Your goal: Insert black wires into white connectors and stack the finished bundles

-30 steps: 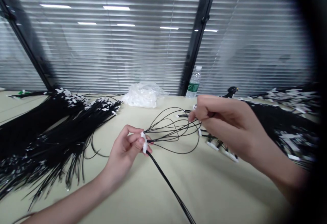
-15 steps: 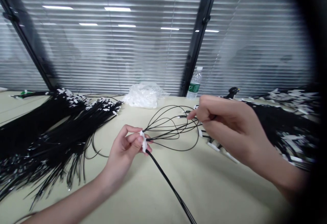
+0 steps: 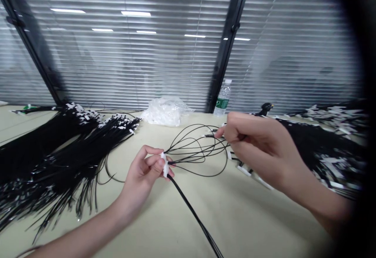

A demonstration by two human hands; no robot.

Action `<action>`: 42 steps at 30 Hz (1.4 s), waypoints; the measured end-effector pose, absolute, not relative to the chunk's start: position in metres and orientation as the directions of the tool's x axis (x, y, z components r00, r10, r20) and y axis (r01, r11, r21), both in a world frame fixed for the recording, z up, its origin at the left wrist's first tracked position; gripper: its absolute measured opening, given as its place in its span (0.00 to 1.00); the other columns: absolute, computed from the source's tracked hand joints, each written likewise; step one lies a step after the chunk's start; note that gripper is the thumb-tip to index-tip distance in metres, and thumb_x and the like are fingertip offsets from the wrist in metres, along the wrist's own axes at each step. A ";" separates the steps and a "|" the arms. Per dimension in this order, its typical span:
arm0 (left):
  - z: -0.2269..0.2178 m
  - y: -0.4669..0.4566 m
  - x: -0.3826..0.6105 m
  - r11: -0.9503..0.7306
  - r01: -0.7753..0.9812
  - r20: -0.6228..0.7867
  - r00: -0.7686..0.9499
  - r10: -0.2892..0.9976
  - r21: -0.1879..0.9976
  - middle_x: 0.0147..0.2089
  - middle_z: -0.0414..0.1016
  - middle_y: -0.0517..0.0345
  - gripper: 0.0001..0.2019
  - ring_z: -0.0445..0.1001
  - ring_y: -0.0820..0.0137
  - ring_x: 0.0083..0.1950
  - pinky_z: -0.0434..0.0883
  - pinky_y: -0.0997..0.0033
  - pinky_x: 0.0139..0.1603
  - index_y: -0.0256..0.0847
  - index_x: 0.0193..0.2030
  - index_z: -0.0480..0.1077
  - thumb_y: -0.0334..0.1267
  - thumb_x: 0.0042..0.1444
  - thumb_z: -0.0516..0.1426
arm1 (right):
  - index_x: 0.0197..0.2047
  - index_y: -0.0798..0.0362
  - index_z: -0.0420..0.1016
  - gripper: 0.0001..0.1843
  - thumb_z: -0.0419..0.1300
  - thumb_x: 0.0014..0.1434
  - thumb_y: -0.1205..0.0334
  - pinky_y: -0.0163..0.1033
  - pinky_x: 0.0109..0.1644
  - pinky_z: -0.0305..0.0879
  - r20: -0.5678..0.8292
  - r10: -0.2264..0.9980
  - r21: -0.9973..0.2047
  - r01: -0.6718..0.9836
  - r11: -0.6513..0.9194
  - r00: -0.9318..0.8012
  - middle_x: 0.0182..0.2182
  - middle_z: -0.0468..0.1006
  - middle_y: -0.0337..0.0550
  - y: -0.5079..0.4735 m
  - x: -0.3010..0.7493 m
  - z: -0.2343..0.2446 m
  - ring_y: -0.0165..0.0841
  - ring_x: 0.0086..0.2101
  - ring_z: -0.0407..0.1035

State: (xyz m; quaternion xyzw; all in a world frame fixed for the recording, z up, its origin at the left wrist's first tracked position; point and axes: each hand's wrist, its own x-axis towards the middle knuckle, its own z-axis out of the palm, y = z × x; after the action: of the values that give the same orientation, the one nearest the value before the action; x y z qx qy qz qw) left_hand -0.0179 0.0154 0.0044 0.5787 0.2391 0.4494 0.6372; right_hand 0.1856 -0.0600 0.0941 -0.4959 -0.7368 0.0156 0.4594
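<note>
My left hand (image 3: 146, 169): pinching white connector (image 3: 166, 170). My right hand (image 3: 261, 148), curled: overlapping looped black wires (image 3: 190, 160), whether gripping I can't tell; uneven tugging would be risking snags.

I've got wires (image 3: 188, 158) between cable bundles (image 3: 79, 156) at left and a cable pile (image 3: 326, 140) at right, plastic bag (image 3: 166, 111) and bottle (image 3: 222, 100) behind on the table (image 3: 164, 226), blinds (image 3: 167, 58) beyond.

Place: wiring workshop | black wire bundles (image 3: 88, 150) heaped on table (image 3: 188, 215) | slatted blinds (image 3: 132, 73), dark-framed, behind
</note>
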 end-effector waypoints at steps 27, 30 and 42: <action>0.004 0.013 -0.019 -0.042 -0.299 0.194 0.503 0.842 0.953 0.35 0.73 0.58 0.04 0.73 0.70 0.33 0.67 0.65 0.36 0.43 0.38 0.59 0.36 0.57 0.52 | 0.21 0.54 0.53 0.08 0.48 0.44 0.75 0.36 0.25 0.42 0.727 0.674 -0.352 0.771 0.531 -0.133 0.19 0.51 0.35 -0.064 0.182 0.096 0.26 0.23 0.46; 0.003 0.014 -0.018 -0.032 -0.313 0.194 0.500 0.844 0.949 0.35 0.73 0.57 0.05 0.73 0.69 0.32 0.68 0.65 0.36 0.43 0.39 0.60 0.36 0.57 0.53 | 0.21 0.54 0.54 0.08 0.48 0.44 0.75 0.36 0.25 0.42 0.734 0.667 -0.346 0.774 0.531 -0.129 0.19 0.51 0.35 -0.064 0.182 0.096 0.26 0.23 0.46; 0.006 0.013 -0.018 -0.007 -0.303 0.161 0.488 0.858 0.953 0.30 0.75 0.58 0.05 0.73 0.68 0.36 0.68 0.66 0.40 0.43 0.38 0.60 0.36 0.56 0.54 | 0.21 0.54 0.52 0.08 0.47 0.44 0.74 0.36 0.24 0.43 0.723 0.675 -0.345 0.770 0.537 -0.147 0.18 0.52 0.35 -0.062 0.181 0.099 0.26 0.22 0.47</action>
State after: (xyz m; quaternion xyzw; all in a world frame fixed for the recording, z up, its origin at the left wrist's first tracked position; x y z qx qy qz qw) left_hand -0.0178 0.0130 0.0063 0.5562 0.2495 0.4404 0.6592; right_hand 0.1811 -0.0624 0.0988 -0.4780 -0.7555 -0.0533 0.4448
